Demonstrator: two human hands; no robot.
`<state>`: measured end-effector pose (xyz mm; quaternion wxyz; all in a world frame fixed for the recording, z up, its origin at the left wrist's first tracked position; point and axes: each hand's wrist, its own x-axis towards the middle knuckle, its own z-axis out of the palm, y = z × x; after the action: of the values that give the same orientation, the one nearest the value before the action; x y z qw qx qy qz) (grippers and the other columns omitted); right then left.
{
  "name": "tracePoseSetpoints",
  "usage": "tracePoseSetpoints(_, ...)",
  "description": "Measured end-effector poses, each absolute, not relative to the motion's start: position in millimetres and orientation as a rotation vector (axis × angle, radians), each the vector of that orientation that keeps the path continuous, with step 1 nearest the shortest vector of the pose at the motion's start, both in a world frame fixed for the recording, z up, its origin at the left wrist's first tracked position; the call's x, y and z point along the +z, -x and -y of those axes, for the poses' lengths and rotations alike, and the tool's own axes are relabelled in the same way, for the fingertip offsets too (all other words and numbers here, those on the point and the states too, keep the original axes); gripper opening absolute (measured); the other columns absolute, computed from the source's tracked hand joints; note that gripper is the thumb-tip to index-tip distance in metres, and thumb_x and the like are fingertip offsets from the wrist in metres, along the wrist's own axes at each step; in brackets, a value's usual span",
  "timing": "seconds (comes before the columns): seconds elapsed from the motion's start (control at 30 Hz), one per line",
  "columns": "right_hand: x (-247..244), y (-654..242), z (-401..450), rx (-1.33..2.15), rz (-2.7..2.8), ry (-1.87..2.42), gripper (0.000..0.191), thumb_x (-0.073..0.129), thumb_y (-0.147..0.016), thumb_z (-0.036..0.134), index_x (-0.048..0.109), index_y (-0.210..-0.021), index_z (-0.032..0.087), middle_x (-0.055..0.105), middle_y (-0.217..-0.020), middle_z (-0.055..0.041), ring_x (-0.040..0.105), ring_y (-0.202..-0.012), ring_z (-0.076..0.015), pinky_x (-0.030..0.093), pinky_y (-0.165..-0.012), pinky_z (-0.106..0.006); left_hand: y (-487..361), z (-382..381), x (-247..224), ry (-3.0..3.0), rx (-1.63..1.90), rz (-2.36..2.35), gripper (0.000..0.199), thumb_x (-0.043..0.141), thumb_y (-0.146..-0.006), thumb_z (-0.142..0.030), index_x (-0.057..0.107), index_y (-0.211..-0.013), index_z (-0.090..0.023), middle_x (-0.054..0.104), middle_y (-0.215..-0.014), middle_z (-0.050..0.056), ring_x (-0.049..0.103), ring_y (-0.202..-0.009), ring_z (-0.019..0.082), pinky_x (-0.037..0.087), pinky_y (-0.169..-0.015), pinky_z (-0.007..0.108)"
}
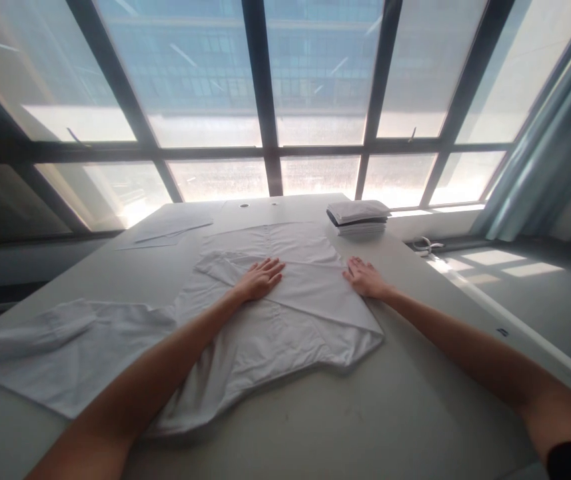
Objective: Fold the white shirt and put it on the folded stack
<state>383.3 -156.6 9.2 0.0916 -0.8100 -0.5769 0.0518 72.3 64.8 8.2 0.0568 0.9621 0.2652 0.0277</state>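
Observation:
A white garment, which looks like a long-sleeved shirt (275, 333), lies spread on the white table (365, 413). One sleeve (300, 287) is folded across its body, while the other sleeve (80, 347) stretches out to the left. My left hand (261, 278) rests flat on the folded sleeve near the middle, fingers extended. At the shirt's right edge, my right hand (365, 277) lies flat with its fingers stretched out, its fingertips touching the cloth. Neither hand grips anything. My left forearm hides part of the shirt's left side.
A stack of folded cloth (360, 217), white with a dark layer, sits at the table's far right. Thin white sheets (165, 230) lie at the far left. Large windows (265, 153) stand behind the table. A grey-blue curtain (540, 147) and a white coiled cable (425, 245) are to the right.

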Motion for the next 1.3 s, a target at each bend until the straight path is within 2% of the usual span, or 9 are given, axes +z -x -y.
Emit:
tracePoseSetpoints(0.1,14.9,-378.9,143.7,-0.003,1.528,2.446,0.061,0.028,-0.108,0.042,0.042,-0.157,0.007,0.035,-0.166,-0.0229,0.027,-0.156,-0.032,0.023,-0.125,-0.052,-72.4,-62.1,10.3,-2.913,0.079,-0.813,0.062,0.022,-0.109,-0.053,0.035,-0.164,-0.028,0.021,-0.174,0.004,0.015,-0.161,0.029,0.018,-0.127,0.057)
tracePoseSetpoints(0.17,17.3,-360.5,128.1,-0.074,1.572,2.351,0.058,0.03,-0.108,0.038,0.042,-0.156,0.007,0.035,-0.166,-0.0219,0.026,-0.157,-0.0309,0.023,-0.126,-0.051,-72.3,-60.4,11.8,-2.915,0.077,-0.817,0.062,0.023,-0.109,-0.052,0.035,-0.164,-0.028,0.021,-0.174,0.003,0.015,-0.161,0.029,0.018,-0.127,0.056)
tracePoseSetpoints(0.33,12.9,-286.5,74.8,0.108,2.037,1.998,0.061,0.032,-0.108,0.041,0.036,-0.16,0.01,0.028,-0.169,-0.0197,0.02,-0.159,-0.0289,0.02,-0.126,-0.052,-71.1,-56.2,14.6,-2.934,0.056,-0.832,0.061,0.023,-0.109,-0.051,0.033,-0.165,-0.027,0.022,-0.173,0.004,0.015,-0.161,0.029,0.018,-0.127,0.056)
tracePoseSetpoints(0.43,9.1,-269.0,50.1,0.187,2.093,1.968,0.065,0.031,-0.107,0.044,0.033,-0.162,0.009,0.026,-0.17,-0.0196,0.021,-0.159,-0.0292,0.017,-0.127,-0.052,-69.9,-55.4,14.7,-2.955,0.057,-0.828,0.061,0.023,-0.11,-0.05,0.033,-0.165,-0.027,0.024,-0.172,0.005,0.017,-0.16,0.029,0.02,-0.127,0.056)
tracePoseSetpoints(0.57,8.0,-306.3,43.6,0.215,1.952,2.157,0.069,0.03,-0.106,0.046,0.03,-0.163,0.007,0.021,-0.171,-0.0185,0.017,-0.16,-0.0287,0.014,-0.128,-0.049,-69.3,-57.6,12.2,-2.96,0.059,-0.818,0.059,0.022,-0.11,-0.051,0.033,-0.164,-0.03,0.024,-0.172,0.004,0.018,-0.16,0.029,0.021,-0.126,0.057)
tracePoseSetpoints(0.67,9.2,-348.9,49.5,0.216,1.781,2.344,0.072,0.026,-0.106,0.048,0.027,-0.165,0.008,0.018,-0.172,-0.0165,0.015,-0.16,-0.0282,0.014,-0.128,-0.052,-70.4,-59.2,9.4,-2.946,0.064,-0.821,0.06,0.021,-0.11,-0.053,0.033,-0.164,-0.032,0.023,-0.173,0.003,0.015,-0.161,0.028,0.02,-0.127,0.057)
tracePoseSetpoints(0.9,5.2,-378.8,53.9,0.176,1.671,2.478,0.074,0.022,-0.106,0.049,0.024,-0.165,0.006,0.016,-0.173,-0.0171,0.016,-0.16,-0.0273,0.013,-0.128,-0.052,-65.7,-70.4,10.7,-2.919,0.026,-0.839,0.062,0.022,-0.109,-0.053,0.032,-0.165,-0.029,0.02,-0.174,0.005,0.015,-0.161,0.03,0.017,-0.127,0.058)
tracePoseSetpoints(1.13,-4.4,-381.4,48.2,0.141,1.666,2.497,0.073,0.023,-0.106,0.048,0.025,-0.165,0.007,0.017,-0.172,-0.0181,0.017,-0.16,-0.0272,0.015,-0.127,-0.052,1.0,-133.7,21.8,-2.789,0.006,-1.332,0.063,0.025,-0.108,-0.05,0.03,-0.165,-0.025,0.02,-0.173,0.013,0.017,-0.16,0.034,0.021,-0.123,0.063)
tracePoseSetpoints(1.3,-8.5,-382.6,48.1,0.1,1.684,2.517,0.072,0.022,-0.106,0.047,0.026,-0.165,0.007,0.019,-0.172,-0.0178,0.019,-0.159,-0.0265,0.017,-0.127,-0.05,31.5,-155.5,25.2,-2.699,0.011,-1.52,0.065,0.02,-0.107,-0.053,0.029,-0.165,-0.028,0.021,-0.173,0.011,0.022,-0.159,0.032,0.025,-0.122,0.061)
